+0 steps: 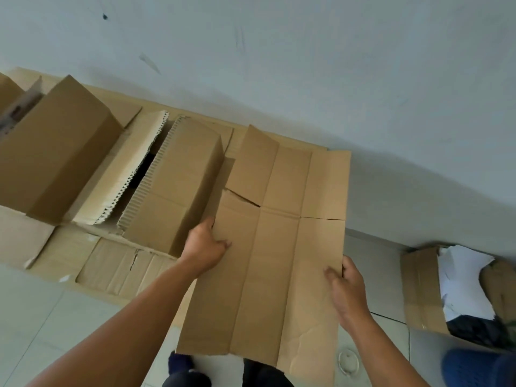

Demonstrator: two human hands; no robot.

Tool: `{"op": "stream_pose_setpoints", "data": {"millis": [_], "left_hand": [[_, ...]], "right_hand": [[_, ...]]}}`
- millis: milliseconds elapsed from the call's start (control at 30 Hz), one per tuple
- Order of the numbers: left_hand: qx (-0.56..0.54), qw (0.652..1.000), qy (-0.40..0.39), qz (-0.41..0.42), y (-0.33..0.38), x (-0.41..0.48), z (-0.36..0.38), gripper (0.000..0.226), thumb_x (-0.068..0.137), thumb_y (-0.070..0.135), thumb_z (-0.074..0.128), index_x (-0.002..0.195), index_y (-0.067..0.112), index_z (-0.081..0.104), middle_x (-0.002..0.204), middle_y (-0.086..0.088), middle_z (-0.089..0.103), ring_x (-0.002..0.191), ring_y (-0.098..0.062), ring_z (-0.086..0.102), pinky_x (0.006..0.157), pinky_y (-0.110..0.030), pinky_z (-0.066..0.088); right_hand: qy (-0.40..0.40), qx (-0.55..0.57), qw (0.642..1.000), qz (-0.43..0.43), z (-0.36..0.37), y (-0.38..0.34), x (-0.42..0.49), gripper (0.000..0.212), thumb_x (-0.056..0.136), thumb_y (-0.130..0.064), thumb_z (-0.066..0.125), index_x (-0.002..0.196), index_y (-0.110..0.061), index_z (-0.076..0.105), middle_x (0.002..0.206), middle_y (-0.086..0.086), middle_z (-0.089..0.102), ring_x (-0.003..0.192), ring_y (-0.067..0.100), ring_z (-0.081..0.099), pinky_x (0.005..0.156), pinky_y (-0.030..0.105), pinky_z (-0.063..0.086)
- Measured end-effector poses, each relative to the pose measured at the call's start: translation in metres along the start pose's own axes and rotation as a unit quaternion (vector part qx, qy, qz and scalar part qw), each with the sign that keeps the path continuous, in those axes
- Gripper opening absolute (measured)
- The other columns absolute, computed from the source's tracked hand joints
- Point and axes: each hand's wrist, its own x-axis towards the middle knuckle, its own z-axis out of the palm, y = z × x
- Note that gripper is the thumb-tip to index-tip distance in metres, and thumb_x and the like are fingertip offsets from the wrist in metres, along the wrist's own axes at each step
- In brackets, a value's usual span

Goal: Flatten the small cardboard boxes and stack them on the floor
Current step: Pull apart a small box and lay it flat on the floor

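Left hand (205, 244) and right hand (344, 286) pinch opposite side edges of the flattened box (268, 263) between them: light, floppy along creases, best held there.

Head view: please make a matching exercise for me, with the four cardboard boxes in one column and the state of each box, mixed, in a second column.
Things
1. flattened box
2. big left box
3. middle box
4. right-edge box

States
A. white paper inside
B. corrugated top edges apart, dark gap between them
C. gripped at its side edges by the left hand and the right hand
D. not flattened, visible faces closed

Pairs: 1-C, 2-D, 3-B, 4-A
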Motion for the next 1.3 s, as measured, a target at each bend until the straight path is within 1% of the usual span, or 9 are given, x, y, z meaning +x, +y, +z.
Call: {"op": "stream_pose_setpoints", "data": {"millis": [133,300,400,500,567,800,933,1100,1300], "left_hand": [[-0.044,0.997,0.003,0.068,0.002,-0.021,-0.031,0.030,0.086,0.017,0.072,0.112,0.020,0.058,0.102,0.004,0.066,0.097,-0.018,0.064,0.083,-0.032,0.051],[-0.077,0.987,0.020,0.141,-0.010,-0.047,-0.109,0.028,0.090,0.024,0.069,0.113,0.023,0.053,0.106,0.005,0.065,0.095,-0.014,0.063,0.085,-0.037,0.054],[-0.103,0.979,0.051,0.171,-0.032,-0.065,-0.171,0.027,0.090,0.024,0.068,0.112,0.028,0.053,0.103,0.011,0.065,0.093,-0.009,0.063,0.075,-0.029,0.052],[-0.129,0.970,0.088,0.184,-0.065,-0.086,-0.237,0.026,0.089,0.024,0.069,0.109,0.030,0.054,0.097,0.017,0.065,0.087,-0.003,0.063,0.071,-0.026,0.052],[-0.149,0.965,0.112,0.182,-0.092,-0.100,-0.282,0.027,0.089,0.023,0.070,0.109,0.033,0.055,0.098,0.015,0.067,0.087,-0.003,0.065,0.073,-0.026,0.053],[-0.164,0.955,0.193,0.153,-0.184,-0.127,-0.419,0.027,0.089,0.024,0.070,0.107,0.037,0.055,0.100,0.013,0.068,0.087,-0.007,0.068,0.072,-0.031,0.057],[-0.177,0.950,0.217,0.138,-0.221,-0.116,-0.480,0.031,0.090,0.024,0.070,0.111,0.037,0.052,0.102,0.011,0.065,0.089,-0.010,0.066,0.071,-0.030,0.056],[-0.174,0.948,0.242,0.108,-0.266,-0.073,-0.553,0.036,0.089,0.024,0.071,0.117,0.035,0.050,0.101,0.013,0.063,0.087,-0.009,0.066,0.070,-0.032,0.057],[-0.165,0.945,0.273,0.067,-0.322,-0.003,-0.673,0.046,0.089,0.024,0.071,0.130,0.027,0.050,0.109,0.004,0.065,0.091,-0.018,0.068,0.081,-0.046,0.059]], "right_hand": [[0.023,0.005,0.998,-0.058,0.002,-0.015,-0.032,0.020,0.095,-0.003,0.058,0.102,-0.020,0.066,0.099,-0.001,0.073,0.095,0.019,0.067,0.082,0.032,0.050],[0.033,0.013,0.989,-0.147,0.031,-0.053,-0.079,0.026,0.095,-0.005,0.060,0.101,-0.029,0.067,0.097,-0.018,0.074,0.092,0.002,0.067,0.084,0.027,0.048],[0.028,0.025,0.980,-0.197,0.071,-0.079,-0.113,0.027,0.094,-0.004,0.061,0.101,-0.030,0.067,0.098,-0.005,0.074,0.093,0.019,0.066,0.086,0.036,0.048],[-0.003,0.056,0.971,-0.234,0.120,-0.101,-0.149,0.018,0.093,-0.005,0.062,0.098,-0.022,0.066,0.096,0.006,0.071,0.087,0.023,0.062,0.082,0.038,0.047],[-0.030,0.070,0.966,-0.249,0.158,-0.113,-0.172,0.014,0.094,-0.006,0.061,0.096,-0.019,0.065,0.096,0.017,0.069,0.085,0.026,0.061,0.081,0.042,0.048],[-0.108,0.076,0.954,-0.271,0.309,-0.154,-0.233,0.015,0.093,-0.010,0.062,0.097,-0.023,0.068,0.097,0.019,0.071,0.097,0.049,0.064,0.086,0.063,0.052],[-0.141,0.065,0.945,-0.286,0.382,-0.183,-0.251,0.022,0.094,-0.004,0.061,0.103,-0.023,0.069,0.099,0.004,0.076,0.094,0.029,0.071,0.086,0.048,0.057],[-0.174,0.044,0.941,-0.287,0.480,-0.222,-0.257,0.017,0.095,-0.003,0.061,0.101,-0.017,0.066,0.091,0.001,0.077,0.089,0.029,0.072,0.076,0.040,0.059],[-0.201,0.036,0.940,-0.274,0.634,-0.272,-0.257,0.023,0.094,-0.004,0.060,0.105,-0.022,0.067,0.094,0.000,0.077,0.089,0.023,0.073,0.084,0.051,0.059]]}}
